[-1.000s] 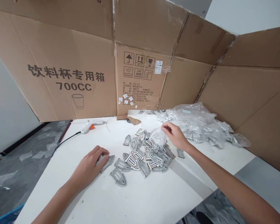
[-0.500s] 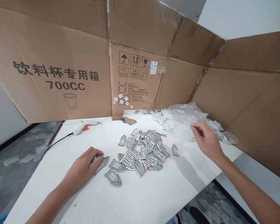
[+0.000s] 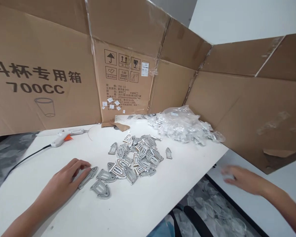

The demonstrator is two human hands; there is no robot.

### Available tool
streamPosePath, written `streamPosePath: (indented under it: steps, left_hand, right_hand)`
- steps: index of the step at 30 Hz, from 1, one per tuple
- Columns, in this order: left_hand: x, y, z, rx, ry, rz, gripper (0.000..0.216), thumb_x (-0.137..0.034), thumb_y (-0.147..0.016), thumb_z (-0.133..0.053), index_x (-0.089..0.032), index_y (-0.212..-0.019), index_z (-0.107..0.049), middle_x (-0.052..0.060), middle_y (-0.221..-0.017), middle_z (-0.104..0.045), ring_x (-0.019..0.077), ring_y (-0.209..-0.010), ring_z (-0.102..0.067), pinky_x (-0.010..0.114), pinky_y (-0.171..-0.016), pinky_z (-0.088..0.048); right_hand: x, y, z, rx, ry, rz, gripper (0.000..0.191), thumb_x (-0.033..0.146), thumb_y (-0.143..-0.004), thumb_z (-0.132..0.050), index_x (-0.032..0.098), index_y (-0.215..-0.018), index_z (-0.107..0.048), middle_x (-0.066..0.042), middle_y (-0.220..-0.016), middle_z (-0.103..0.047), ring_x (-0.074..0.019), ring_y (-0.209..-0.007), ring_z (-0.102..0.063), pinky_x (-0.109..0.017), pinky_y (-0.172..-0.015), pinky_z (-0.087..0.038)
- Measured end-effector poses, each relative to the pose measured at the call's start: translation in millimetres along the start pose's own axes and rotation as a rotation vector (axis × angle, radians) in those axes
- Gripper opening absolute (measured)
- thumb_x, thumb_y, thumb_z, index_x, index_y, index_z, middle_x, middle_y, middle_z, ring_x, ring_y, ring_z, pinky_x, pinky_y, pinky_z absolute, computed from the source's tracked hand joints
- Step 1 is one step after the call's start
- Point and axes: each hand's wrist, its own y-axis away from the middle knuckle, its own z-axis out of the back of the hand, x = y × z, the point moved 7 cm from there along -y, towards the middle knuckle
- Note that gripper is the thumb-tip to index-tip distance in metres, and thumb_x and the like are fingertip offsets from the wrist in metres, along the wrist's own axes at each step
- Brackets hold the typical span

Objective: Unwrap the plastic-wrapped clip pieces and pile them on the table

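My left hand (image 3: 66, 177) rests on the white table with curled fingers. Thumb and fingertips close at a grey metal arch-shaped piece (image 3: 88, 177), which looks tilted against them. Just right of it lie two similar flat pieces, one of them this slotted piece (image 3: 100, 189). Beyond them spreads a loose pile of such metal pieces (image 3: 143, 151), some showing dark patterned faces. A single piece (image 3: 168, 153) lies apart on the pile's right. My right hand (image 3: 244, 179) is out past the table's right edge, its fingers smeared by motion, and nothing shows in it.
Clear plastic bags (image 3: 180, 126) of metal parts sit at the back right. A white glue gun (image 3: 66, 135) with an orange trigger and black cord lies at the back left. Tall cardboard walls (image 3: 172, 89) enclose the back. A torn cardboard scrap (image 3: 115, 125) lies below them.
The view has turned right. My right hand has moved from beside the plastic bags, right and down past the table's edge. My left hand stays at the same metal piece.
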Motion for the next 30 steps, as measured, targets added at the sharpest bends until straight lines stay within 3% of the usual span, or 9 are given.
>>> streamPosePath:
  steps: [1,2,4,6,9,12,15,21,30]
  left_hand:
    - [-1,0,1,-0.015,0.006,0.006,0.041,-0.066,-0.103,-0.052,-0.032,-0.111,-0.073,0.000,-0.115,-0.076,0.0203,-0.085,-0.070,0.032,-0.076,-0.055]
    - [-2,0,3,-0.035,0.012,0.012,0.041,-0.066,-0.103,-0.052,-0.031,-0.111,-0.073,0.000,-0.113,-0.076,0.0208,-0.086,-0.070,0.032,-0.076,-0.055]
    - [-4,1,5,-0.059,0.026,0.010,0.042,-0.068,-0.102,-0.053,-0.031,-0.109,-0.074,0.000,-0.111,-0.076,0.0214,-0.087,-0.072,0.032,-0.076,-0.056]
    - [-3,1,5,-0.058,0.033,0.005,0.043,-0.070,-0.100,-0.055,-0.032,-0.108,-0.074,0.001,-0.110,-0.077,0.0213,-0.088,-0.073,0.031,-0.077,-0.057]
    - [3,1,6,-0.039,0.022,0.010,0.044,-0.071,-0.100,-0.055,-0.032,-0.109,-0.074,0.001,-0.112,-0.077,0.0207,-0.093,-0.075,0.029,-0.081,-0.059]
    - [7,1,5,0.002,0.005,-0.007,0.045,-0.071,-0.099,-0.055,-0.033,-0.108,-0.076,0.001,-0.113,-0.078,0.0210,-0.097,-0.077,0.028,-0.082,-0.060]
    - [10,0,5,-0.016,0.003,0.005,0.045,-0.072,-0.099,-0.054,-0.033,-0.107,-0.076,0.001,-0.113,-0.079,0.0216,-0.097,-0.077,0.028,-0.081,-0.060]
    - [13,-2,-1,-0.004,0.007,0.020,0.048,-0.075,-0.096,-0.056,-0.033,-0.107,-0.075,-0.001,-0.111,-0.079,0.0213,-0.090,-0.076,0.029,-0.076,-0.059]
    - [1,8,5,-0.038,0.031,-0.014,0.039,-0.067,-0.104,-0.054,-0.033,-0.109,-0.073,0.000,-0.111,-0.074,0.0198,-0.091,-0.072,0.030,-0.080,-0.055]
  right_hand:
    - [4,-23,-15,0.131,0.007,0.060,0.024,0.045,-0.100,-0.056,0.033,-0.097,-0.077,-0.019,-0.103,-0.078,-0.0341,-0.089,-0.076,-0.048,-0.075,-0.059]
    - [7,-49,-24,0.139,0.056,0.080,0.026,0.043,-0.098,-0.058,0.033,-0.113,-0.076,-0.018,-0.120,-0.077,-0.0377,-0.110,-0.074,-0.052,-0.090,-0.060]
    - [19,-103,-42,0.045,0.193,0.136,0.054,0.035,-0.094,-0.059,0.028,-0.148,-0.063,-0.019,-0.154,-0.063,-0.0428,-0.142,-0.058,-0.059,-0.112,-0.051]
    - [35,-146,-69,-0.036,0.343,0.191,0.076,0.030,-0.091,-0.063,0.027,-0.165,-0.046,-0.019,-0.172,-0.046,-0.0462,-0.154,-0.044,-0.065,-0.120,-0.041]
    - [50,-186,-113,-0.020,0.511,0.324,0.079,0.015,-0.086,-0.066,0.026,-0.163,-0.050,-0.018,-0.164,-0.055,-0.0430,-0.147,-0.050,-0.059,-0.118,-0.040]
    - [47,-212,-123,0.014,0.556,0.399,0.047,0.006,-0.090,-0.058,0.020,-0.133,-0.072,-0.018,-0.124,-0.075,-0.0363,-0.118,-0.063,-0.048,-0.103,-0.046]
    - [37,-245,-83,-0.118,0.476,0.302,0.031,0.009,-0.100,-0.047,0.018,-0.111,-0.074,-0.018,-0.106,-0.076,-0.0348,-0.106,-0.063,-0.045,-0.094,-0.044]
    - [41,-330,16,-0.409,0.156,-0.115,0.030,0.021,-0.103,-0.046,0.019,-0.116,-0.072,-0.018,-0.107,-0.076,-0.0328,-0.094,-0.064,-0.040,-0.082,-0.042]
    - [132,-387,100,-0.547,-0.063,-0.193,0.028,0.017,-0.100,-0.055,0.017,-0.121,-0.074,-0.018,-0.109,-0.076,-0.0276,-0.095,-0.061,-0.042,-0.089,-0.042]
